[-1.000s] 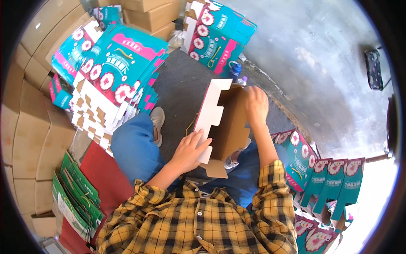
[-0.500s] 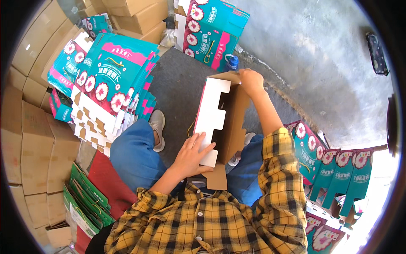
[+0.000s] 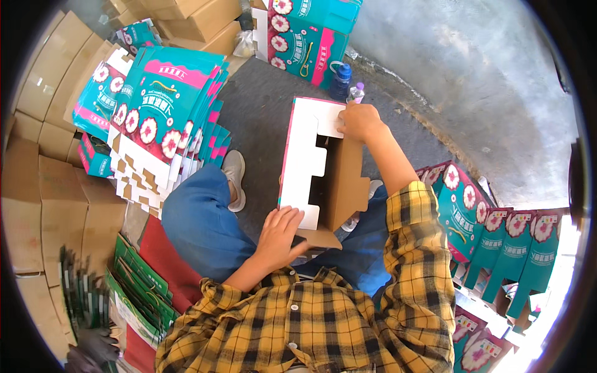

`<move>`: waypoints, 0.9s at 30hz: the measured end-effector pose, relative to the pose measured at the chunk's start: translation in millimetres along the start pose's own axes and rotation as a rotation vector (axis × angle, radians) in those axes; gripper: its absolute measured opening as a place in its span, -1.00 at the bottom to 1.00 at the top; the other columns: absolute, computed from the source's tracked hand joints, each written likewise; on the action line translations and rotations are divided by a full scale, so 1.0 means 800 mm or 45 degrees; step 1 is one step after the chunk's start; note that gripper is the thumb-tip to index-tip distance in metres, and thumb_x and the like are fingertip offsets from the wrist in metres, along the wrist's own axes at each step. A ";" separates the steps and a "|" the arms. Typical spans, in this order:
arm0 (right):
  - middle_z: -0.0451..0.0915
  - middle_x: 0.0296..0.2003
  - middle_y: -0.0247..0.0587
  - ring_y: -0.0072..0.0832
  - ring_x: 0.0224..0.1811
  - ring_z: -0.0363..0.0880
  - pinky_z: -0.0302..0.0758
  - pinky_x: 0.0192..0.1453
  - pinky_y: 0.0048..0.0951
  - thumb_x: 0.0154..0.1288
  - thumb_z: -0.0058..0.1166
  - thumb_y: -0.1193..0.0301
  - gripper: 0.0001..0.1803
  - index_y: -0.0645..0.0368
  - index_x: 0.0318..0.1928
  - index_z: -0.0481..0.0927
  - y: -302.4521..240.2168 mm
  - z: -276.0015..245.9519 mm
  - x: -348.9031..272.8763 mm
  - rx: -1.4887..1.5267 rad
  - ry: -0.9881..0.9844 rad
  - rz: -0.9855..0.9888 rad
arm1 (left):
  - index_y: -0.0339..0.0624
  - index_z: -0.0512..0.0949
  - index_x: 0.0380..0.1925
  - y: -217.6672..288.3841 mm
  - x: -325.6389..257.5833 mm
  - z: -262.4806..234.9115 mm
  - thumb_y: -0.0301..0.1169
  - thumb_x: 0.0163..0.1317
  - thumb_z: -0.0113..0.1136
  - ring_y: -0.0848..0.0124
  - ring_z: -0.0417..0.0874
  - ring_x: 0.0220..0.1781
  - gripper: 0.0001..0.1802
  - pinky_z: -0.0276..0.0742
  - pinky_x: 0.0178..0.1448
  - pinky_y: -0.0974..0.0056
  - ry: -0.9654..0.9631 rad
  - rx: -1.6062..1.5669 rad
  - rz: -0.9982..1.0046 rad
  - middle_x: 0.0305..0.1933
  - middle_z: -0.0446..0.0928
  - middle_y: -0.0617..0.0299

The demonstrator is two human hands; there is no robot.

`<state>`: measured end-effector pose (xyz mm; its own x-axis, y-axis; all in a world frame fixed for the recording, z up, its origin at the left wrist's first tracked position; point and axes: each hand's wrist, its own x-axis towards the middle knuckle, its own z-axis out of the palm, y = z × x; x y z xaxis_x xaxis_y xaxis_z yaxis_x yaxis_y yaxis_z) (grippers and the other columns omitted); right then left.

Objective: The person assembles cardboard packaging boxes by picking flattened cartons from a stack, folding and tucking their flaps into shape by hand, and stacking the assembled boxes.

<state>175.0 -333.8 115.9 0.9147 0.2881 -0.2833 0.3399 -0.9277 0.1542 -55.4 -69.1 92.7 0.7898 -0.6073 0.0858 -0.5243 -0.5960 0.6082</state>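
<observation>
I hold a half-folded cardboard box point(image 3: 311, 161) over my lap; its inside is white and brown, with a pink outer edge. My left hand point(image 3: 281, 235) grips its near end by the lower flap. My right hand point(image 3: 359, 120) pinches the far white flap at the top. The box stands open toward me, brown panel point(image 3: 345, 180) on the right. My jeans-clad knees and a grey shoe point(image 3: 235, 177) lie beneath it.
A fanned stack of flat teal and pink cartons point(image 3: 155, 118) lies at my left, beside brown shipping cartons point(image 3: 43, 186). Green packs point(image 3: 134, 292) sit at the lower left. Assembled teal boxes point(image 3: 497, 242) line the right; another stands ahead point(image 3: 305, 43) near a blue bottle point(image 3: 340, 81).
The box has swung upright and lengthwise in front of me. My right hand moved up to its far flap; my left hand slid to its near end.
</observation>
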 end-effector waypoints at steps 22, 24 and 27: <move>0.65 -0.22 0.11 -0.07 -0.16 0.65 0.57 -0.12 -0.10 0.19 -0.08 0.23 -0.64 0.20 -0.30 0.69 0.044 0.016 -0.059 0.101 -0.166 0.287 | -0.30 0.51 -0.15 0.008 0.038 0.054 -0.45 0.04 0.02 0.15 0.44 0.09 -0.67 0.31 0.13 0.05 0.335 0.414 -0.033 0.02 0.47 0.07; 0.64 -0.25 0.17 -0.09 -0.20 0.67 0.55 -0.13 -0.11 0.18 -0.13 0.21 -0.58 0.27 -0.34 0.69 0.065 0.028 -0.071 0.356 -0.299 0.242 | -0.27 0.53 -0.19 -0.015 0.034 0.029 -0.44 0.09 0.07 0.14 0.47 0.05 -0.73 0.32 0.11 0.04 0.352 0.391 -0.023 -0.03 0.51 0.07; 0.62 -0.38 0.23 0.01 -0.28 0.63 0.51 -0.13 -0.08 0.22 -0.21 0.17 -0.50 0.38 -0.43 0.64 0.062 0.032 -0.079 0.623 -0.435 0.284 | -0.29 0.52 -0.13 -0.038 0.036 0.005 -0.33 0.23 0.12 0.05 0.52 -0.11 -0.71 0.36 -0.02 0.04 0.391 0.135 -0.257 -0.18 0.56 0.01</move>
<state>128.5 -403.8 116.9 0.8035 0.0587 -0.5925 -0.0632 -0.9811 -0.1830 -18.2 -71.0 73.5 0.9306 -0.2963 0.2148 -0.3659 -0.7481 0.5536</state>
